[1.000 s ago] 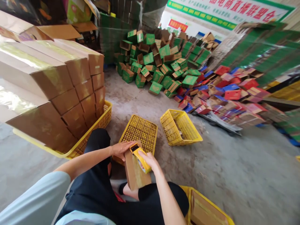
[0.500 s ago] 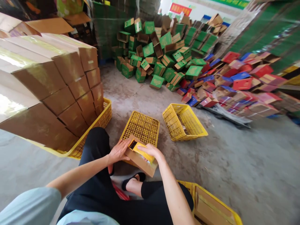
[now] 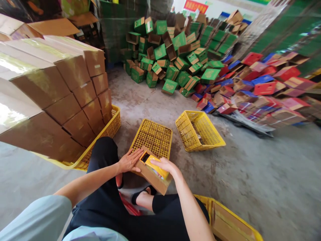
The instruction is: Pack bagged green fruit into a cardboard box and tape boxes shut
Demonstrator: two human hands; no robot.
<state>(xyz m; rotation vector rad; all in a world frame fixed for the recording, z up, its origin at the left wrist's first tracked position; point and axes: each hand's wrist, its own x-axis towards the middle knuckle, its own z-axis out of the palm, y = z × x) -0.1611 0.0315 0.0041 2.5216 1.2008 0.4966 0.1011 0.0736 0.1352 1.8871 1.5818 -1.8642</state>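
Note:
A brown cardboard box (image 3: 152,177) lies tilted over my knees, above an upturned yellow crate (image 3: 153,137). My left hand (image 3: 129,160) rests flat on the box's left end, fingers stretched out. My right hand (image 3: 167,165) is closed round a yellow tape dispenser (image 3: 153,164) that lies along the box's top face.
A tall stack of taped brown boxes (image 3: 50,90) fills a yellow basket (image 3: 110,129) at my left. An open yellow crate (image 3: 198,130) lies ahead on the concrete floor. Piles of green boxes (image 3: 173,53) and red and blue boxes (image 3: 253,90) lie beyond. Another yellow crate (image 3: 230,221) holds cardboard at lower right.
The box has tipped from standing on end to lying nearly flat. The tape dispenser has run along its top, and my left hand has slid to the box's left end.

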